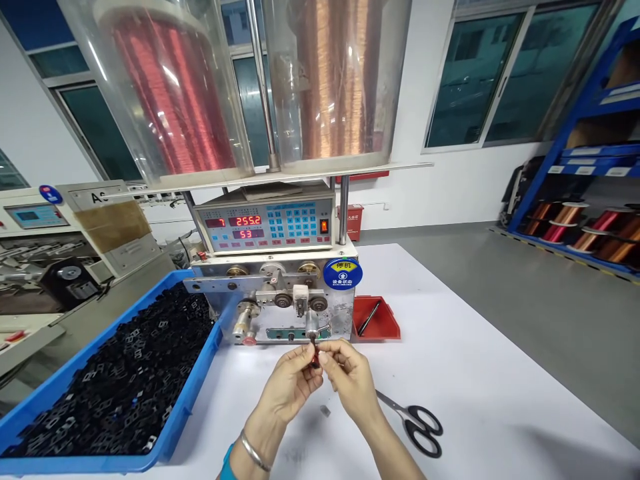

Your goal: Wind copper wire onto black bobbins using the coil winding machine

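A small dark bobbin wound with reddish wire (315, 361) is between my two hands, right below the spindle (312, 325) of a coil winding machine (345, 317). My left hand (290, 381) pinches the bobbin from the left between thumb and fingers. From the right, my right hand (350, 377) has its thumb and index finger closed at the bobbin's upper side. Whether those fingertips grip the bobbin itself or a fine wire on it is too small to tell. The bobbin's top reaches the spindle tip; whether it is still seated there is unclear.
A blue tray (187, 400) of black plastic bobbins (135, 367) stands left. Black-handled scissors (417, 423) lie right of my right hand, behind them a red bin (387, 327) holding a dark pen-like tool (369, 317). Wire spools (173, 100) in clear cylinders tower above the control box (240, 243).
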`<state>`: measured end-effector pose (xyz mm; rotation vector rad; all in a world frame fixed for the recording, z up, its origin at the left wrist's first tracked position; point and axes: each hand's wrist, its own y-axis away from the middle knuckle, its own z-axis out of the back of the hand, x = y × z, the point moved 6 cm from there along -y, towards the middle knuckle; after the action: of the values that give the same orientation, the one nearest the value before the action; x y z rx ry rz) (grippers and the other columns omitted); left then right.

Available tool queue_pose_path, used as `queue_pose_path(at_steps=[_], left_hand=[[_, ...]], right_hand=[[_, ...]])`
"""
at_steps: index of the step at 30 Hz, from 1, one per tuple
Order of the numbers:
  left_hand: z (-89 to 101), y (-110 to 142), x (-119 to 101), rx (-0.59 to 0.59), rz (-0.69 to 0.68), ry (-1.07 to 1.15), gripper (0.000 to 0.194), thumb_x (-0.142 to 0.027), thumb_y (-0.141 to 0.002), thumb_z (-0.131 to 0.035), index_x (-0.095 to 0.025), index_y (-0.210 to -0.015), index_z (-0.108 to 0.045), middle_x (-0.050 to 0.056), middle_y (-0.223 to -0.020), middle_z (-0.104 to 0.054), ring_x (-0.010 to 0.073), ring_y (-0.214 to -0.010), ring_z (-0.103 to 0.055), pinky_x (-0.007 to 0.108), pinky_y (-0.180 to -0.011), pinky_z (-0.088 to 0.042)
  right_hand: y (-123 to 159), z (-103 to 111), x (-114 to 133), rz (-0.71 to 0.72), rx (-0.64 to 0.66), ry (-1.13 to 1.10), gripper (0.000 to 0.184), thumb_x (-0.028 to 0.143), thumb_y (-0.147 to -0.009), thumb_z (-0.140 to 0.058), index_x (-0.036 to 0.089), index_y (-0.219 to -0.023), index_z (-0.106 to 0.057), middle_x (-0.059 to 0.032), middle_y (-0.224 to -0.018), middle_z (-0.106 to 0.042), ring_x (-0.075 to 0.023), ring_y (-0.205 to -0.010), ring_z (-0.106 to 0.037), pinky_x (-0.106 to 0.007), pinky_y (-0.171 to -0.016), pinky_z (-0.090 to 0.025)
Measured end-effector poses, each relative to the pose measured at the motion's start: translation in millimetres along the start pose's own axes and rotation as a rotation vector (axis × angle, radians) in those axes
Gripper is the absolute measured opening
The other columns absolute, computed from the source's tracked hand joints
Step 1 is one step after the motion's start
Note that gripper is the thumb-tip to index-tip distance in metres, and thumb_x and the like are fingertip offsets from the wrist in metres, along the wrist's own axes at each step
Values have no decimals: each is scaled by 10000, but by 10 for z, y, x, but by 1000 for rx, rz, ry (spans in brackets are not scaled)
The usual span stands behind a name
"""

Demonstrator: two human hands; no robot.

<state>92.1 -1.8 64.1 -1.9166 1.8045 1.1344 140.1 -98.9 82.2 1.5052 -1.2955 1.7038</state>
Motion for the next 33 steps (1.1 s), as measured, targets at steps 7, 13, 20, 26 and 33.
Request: queue_pose_path(at_steps=[7, 13, 20, 26, 33], left_hand=[[-29, 19, -7, -22, -28, 0, 300, -317, -565, -835, -117, -629, -621, 0, -576, -612, 52, -469, -532, 168, -489, -463], [-8, 1, -9, -18, -35, -17, 312, -327, -561, -835, -117, -631, -615, 6, -582, -618, 53, -471, -531, 169, -490, -454], [-21, 5, -18, -1, -43, -14, 321, -333, -544, -841, -115, -638, -625, 9, -587, -621, 55, -471, -527, 170, -486, -438], [-11, -6, -10, 30, -28, 0, 278, -306, -586, -823, -120, -651, -627, 5, -595, -622, 58, -484, -537, 178, -506, -456], [-42, 33, 23, 0, 33, 32, 316, -301, -557, -840, -110, -625, -597, 20, -577, -627, 59, -455, -536, 179, -475, -453]], right_hand=[[-330, 117, 371, 196, -47, 386, 182, 272, -677, -604, 214, -835, -674, -55, -875, -584, -190, -796, -532, -277, -615, -435], [-677, 160, 261, 16, -53, 430, 240, 326, -704, -569, 196, -504, -547, -2, -581, -538, -138, -551, -466, -269, -532, -383], [-506, 201, 39, -33, 51, 303, 353, 466, -675, -575, 194, -467, -487, 28, -509, -446, -112, -471, -411, -251, -463, -355], [-529, 176, 288, 128, -114, 432, 225, 354, -757, -513, 202, -593, -533, -6, -686, -506, -143, -605, -470, -273, -588, -380], [-427, 190, 42, 36, -32, 483, 248, 286, -675, -553, 211, -469, -436, 18, -551, -452, -136, -505, -422, -264, -509, -332]])
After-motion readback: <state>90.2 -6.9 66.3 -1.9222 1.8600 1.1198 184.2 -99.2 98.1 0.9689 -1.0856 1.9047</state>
